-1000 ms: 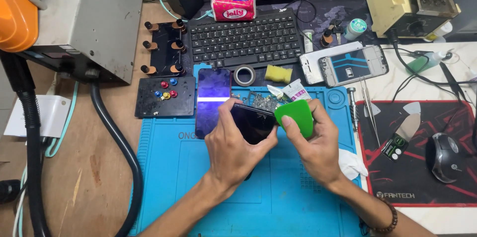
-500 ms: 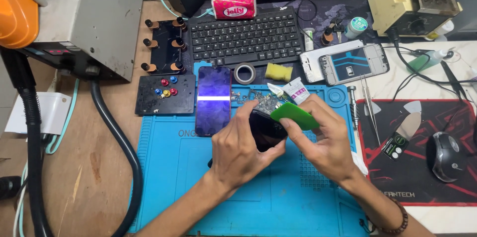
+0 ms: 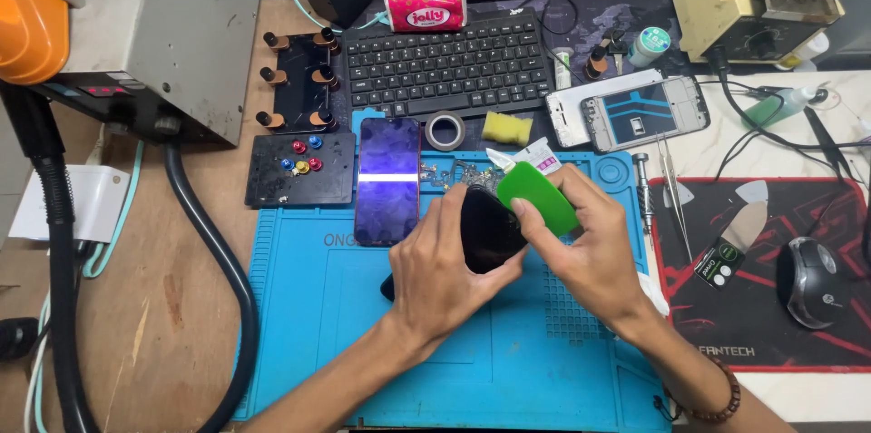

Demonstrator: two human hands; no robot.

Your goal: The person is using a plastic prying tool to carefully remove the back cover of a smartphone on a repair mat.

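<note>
Left hand (image 3: 445,270) closed around black phone (image 3: 488,229), holding it above blue work mat (image 3: 299,324). Right hand (image 3: 594,251) pinches green plastic pry card (image 3: 535,195), card edge touching phone's upper right side. Second phone (image 3: 388,181) lies flat just left.

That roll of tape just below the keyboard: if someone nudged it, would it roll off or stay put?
The roll of tape lies flat on its side with its hole facing up, so a nudge would probably slide it, not roll it. It looks small and mostly hollow, so likely light. The keyboard and yellow sponge sit close by and might stop it.
</note>
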